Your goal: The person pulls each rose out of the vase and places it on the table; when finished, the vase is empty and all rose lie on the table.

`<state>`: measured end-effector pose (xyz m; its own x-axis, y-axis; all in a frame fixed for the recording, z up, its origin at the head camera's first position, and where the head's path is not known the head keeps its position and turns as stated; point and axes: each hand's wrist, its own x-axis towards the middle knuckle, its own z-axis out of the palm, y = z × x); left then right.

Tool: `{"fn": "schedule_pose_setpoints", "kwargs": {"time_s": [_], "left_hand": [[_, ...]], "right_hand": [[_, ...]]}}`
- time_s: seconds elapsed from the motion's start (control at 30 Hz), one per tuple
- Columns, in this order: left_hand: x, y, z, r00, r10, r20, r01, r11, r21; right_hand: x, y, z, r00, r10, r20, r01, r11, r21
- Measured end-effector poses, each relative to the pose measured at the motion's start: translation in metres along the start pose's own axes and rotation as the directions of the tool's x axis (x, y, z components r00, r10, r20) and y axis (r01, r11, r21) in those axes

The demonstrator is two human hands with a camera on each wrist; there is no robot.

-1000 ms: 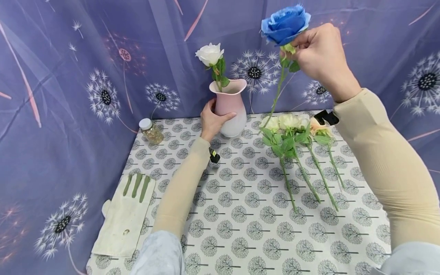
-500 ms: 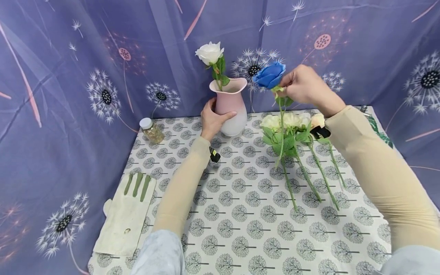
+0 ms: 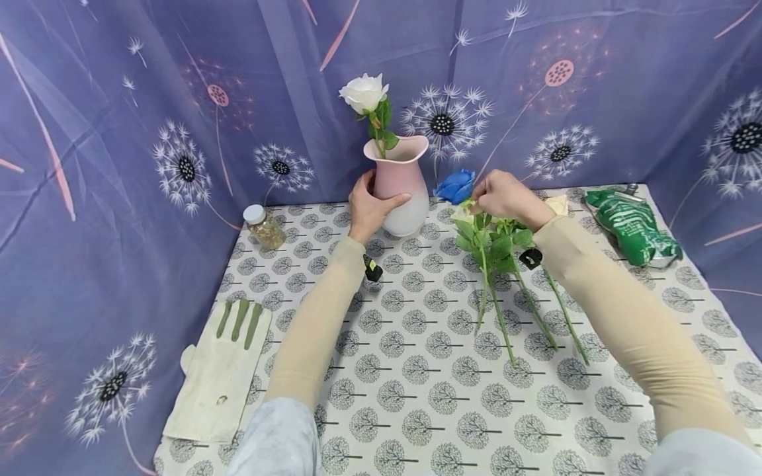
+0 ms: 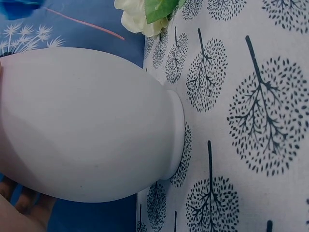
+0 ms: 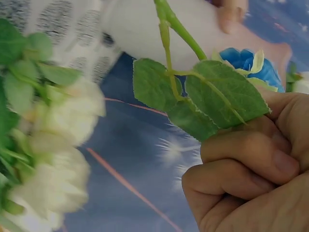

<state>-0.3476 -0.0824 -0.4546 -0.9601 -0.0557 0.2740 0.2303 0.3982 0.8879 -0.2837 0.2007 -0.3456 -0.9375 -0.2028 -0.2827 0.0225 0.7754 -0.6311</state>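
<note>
My left hand (image 3: pixel 372 208) grips the side of a pink and white vase (image 3: pixel 411 192), its thumb across the front. One white rose (image 3: pixel 364 94) stands in the vase and leans left. My right hand (image 3: pixel 503 196) pinches a blue rose (image 3: pixel 455 186) just under its bloom, to the right of the vase; its stem hangs down over the tablecloth. In the right wrist view the fingers are curled beside the green leaves (image 5: pixel 217 92). Pale roses (image 5: pixel 67 121) lie below and behind this hand, partly hidden by it in the head view.
A glass jar with a white lid (image 3: pixel 264 228) stands at the back left. Work gloves (image 3: pixel 217 377) lie at the front left. A green plastic package (image 3: pixel 634 228) sits at the back right. Purple curtain (image 3: pixel 208 39) hangs behind the table.
My right hand has come down and slightly left with the blue rose, from high up to just above the lying roses. The green package has come into view. My left hand stays on the vase.
</note>
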Motion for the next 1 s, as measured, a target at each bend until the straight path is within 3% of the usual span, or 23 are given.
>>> {"fn": "schedule_pose_setpoints", "kwargs": {"time_s": [0.17, 0.47, 0.7, 1.0], "left_hand": [[0.001, -0.002, 0.001, 1.000, 0.008, -0.002, -0.008, 1.000, 0.010], [0.001, -0.003, 0.001, 1.000, 0.001, -0.002, -0.001, 1.000, -0.006], [0.001, -0.002, 0.000, 1.000, -0.013, 0.005, 0.013, 1.000, -0.008], [0.003, -0.003, 0.000, 1.000, -0.021, 0.008, 0.021, 1.000, -0.002]], "right_hand": [[0.015, 0.019, 0.020, 0.999, 0.009, 0.041, -0.010, 1.000, 0.017], [0.039, 0.047, 0.050, 0.998, 0.035, 0.048, -0.037, 0.998, 0.041], [0.046, 0.051, 0.070, 1.000, 0.011, -0.019, -0.011, 0.999, 0.035], [0.048, 0.056, 0.089, 0.993, 0.030, -0.117, -0.042, 0.994, -0.104]]}}
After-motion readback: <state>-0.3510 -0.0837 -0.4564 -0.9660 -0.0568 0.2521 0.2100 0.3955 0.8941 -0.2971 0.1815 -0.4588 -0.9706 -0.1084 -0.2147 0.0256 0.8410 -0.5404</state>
